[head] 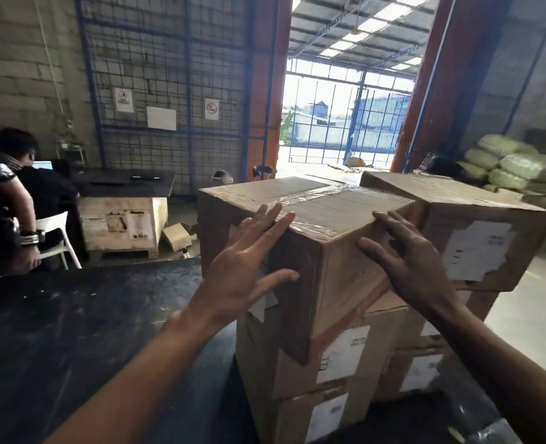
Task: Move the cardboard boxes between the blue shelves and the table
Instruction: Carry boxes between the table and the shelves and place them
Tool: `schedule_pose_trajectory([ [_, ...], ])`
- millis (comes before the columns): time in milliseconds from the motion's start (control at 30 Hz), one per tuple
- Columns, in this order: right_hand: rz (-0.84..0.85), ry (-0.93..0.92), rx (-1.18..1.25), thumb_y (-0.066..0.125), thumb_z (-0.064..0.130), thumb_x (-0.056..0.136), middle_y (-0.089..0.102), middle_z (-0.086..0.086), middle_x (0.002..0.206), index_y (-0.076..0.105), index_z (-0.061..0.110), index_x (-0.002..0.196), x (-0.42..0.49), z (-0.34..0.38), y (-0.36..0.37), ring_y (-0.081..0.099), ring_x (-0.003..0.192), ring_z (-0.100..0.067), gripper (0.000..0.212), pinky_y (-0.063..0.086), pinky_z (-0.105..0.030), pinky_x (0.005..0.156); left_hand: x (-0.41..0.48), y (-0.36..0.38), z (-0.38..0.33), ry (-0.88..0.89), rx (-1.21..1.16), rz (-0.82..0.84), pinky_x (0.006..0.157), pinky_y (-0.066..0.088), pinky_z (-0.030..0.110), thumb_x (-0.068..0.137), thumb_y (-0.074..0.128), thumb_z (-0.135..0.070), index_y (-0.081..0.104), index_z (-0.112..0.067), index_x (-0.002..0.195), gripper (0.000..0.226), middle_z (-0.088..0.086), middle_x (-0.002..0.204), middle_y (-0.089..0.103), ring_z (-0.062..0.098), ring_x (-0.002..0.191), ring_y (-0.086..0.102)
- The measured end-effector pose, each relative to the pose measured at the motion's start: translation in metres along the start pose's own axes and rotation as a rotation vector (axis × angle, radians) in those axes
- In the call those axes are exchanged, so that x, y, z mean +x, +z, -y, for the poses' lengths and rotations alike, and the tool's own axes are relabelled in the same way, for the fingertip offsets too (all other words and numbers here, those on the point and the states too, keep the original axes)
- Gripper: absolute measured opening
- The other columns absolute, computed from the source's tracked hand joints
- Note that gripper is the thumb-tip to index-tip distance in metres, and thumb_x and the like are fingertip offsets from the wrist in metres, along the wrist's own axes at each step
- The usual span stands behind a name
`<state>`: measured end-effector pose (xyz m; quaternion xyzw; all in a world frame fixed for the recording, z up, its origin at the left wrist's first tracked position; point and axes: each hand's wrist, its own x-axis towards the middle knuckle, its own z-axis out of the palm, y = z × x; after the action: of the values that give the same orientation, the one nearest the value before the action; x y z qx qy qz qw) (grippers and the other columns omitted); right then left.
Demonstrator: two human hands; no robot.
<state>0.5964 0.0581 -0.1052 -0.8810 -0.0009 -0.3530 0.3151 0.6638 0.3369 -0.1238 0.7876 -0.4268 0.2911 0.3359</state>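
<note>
A taped cardboard box (pixel 326 206) sits skewed on top of a stack of cardboard boxes (pixel 326 373) on the dark table (pixel 73 341). My left hand (pixel 246 267) is spread, fingers straight, at the box's near-left face and top edge. My right hand (pixel 406 257) is spread too, fingertips at the box's near-right top edge. Whether the hands touch the box I cannot tell. A second stack stands to the right, topped by another taped box (pixel 476 225) with a white label. No blue shelves are in view.
Two people (pixel 25 200) are at the left by a white chair (pixel 57 238) and a dark desk on a pale crate (pixel 124 222). A wire-mesh wall (pixel 169 75) stands behind. Green sacks (pixel 515 168) are piled at the right, beside an open doorway (pixel 345 116).
</note>
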Motion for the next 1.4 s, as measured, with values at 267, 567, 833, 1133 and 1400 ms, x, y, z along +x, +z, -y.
schedule_pose_trajectory([
  [267,0.023,-0.052,-0.016,0.059,0.087,0.067,0.025,0.012,0.162,0.043,0.051,0.142,-0.033,0.045,0.006,0.028,0.135,0.001,0.085,0.028,-0.022,0.109,0.020,0.018,-0.005,-0.148,-0.091,0.024,0.120,0.020,0.060,0.064,0.057,-0.080,0.006,-0.040,0.156,0.112,-0.020,0.165,-0.003,0.000,0.151,-0.010],
  [567,-0.017,-0.042,-0.118,0.069,0.069,0.074,0.029,0.011,0.161,0.047,0.045,0.142,-0.039,0.056,0.012,0.041,0.139,-0.012,0.076,0.029,-0.021,0.103,0.025,-0.021,0.082,-0.392,-0.017,0.007,0.123,0.020,0.048,0.058,0.070,-0.069,0.012,-0.024,0.160,0.126,-0.008,0.167,0.002,0.008,0.152,-0.001],
  [833,-0.025,0.028,-0.135,0.080,0.060,0.070,0.023,0.012,0.162,0.031,0.030,0.155,-0.044,0.060,0.023,0.026,0.143,-0.003,0.103,0.021,-0.028,0.112,0.034,-0.037,0.120,-0.579,-0.166,-0.001,0.112,0.038,0.033,0.042,0.081,-0.080,0.024,-0.032,0.157,0.138,0.010,0.150,0.049,0.019,0.134,0.050],
  [1133,0.074,0.116,0.018,0.086,0.043,0.060,0.049,0.000,0.149,0.038,0.010,0.152,-0.016,0.036,-0.015,0.058,0.124,-0.013,0.110,0.051,-0.034,0.102,-0.016,-0.038,0.043,-0.538,-0.365,-0.258,0.105,0.039,0.019,0.057,0.090,-0.043,0.028,-0.031,0.156,0.117,-0.005,0.147,0.048,0.003,0.132,0.046],
  [1400,0.099,0.250,0.277,0.072,0.035,0.087,0.062,0.010,0.122,0.053,0.007,0.140,0.002,0.027,-0.040,0.063,0.087,0.012,0.063,0.043,0.003,0.063,0.016,-0.036,0.011,-0.701,-0.472,-0.243,0.083,0.049,0.018,0.076,0.070,-0.062,0.048,-0.019,0.147,0.086,-0.006,0.124,0.064,0.011,0.115,0.061],
])
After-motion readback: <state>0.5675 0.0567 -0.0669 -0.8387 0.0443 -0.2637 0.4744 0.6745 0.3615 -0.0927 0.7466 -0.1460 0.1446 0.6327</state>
